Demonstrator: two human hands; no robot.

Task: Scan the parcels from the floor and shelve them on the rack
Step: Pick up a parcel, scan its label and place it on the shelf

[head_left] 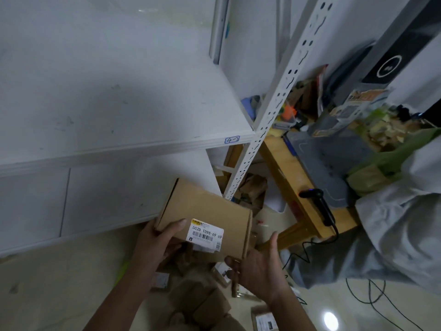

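A brown cardboard parcel [210, 211] with a white barcode label [206, 234] is held in front of the white rack [124, 142], below its shelf edge marked with a small tag. My left hand [157, 240] grips the parcel's left side, thumb on top. My right hand [260, 266] supports its lower right corner from underneath, fingers spread. A black handheld scanner [319, 204] lies on the wooden table's edge to the right. Several more brown parcels [202, 304] lie on the floor under my hands.
A perforated white rack upright [269, 111] stands right of the shelf. The wooden table [286, 173] carries a grey mat, bags and clutter. Another person's grey sleeve [393, 220] fills the right. Black cables [372, 299] trail over the tiled floor.
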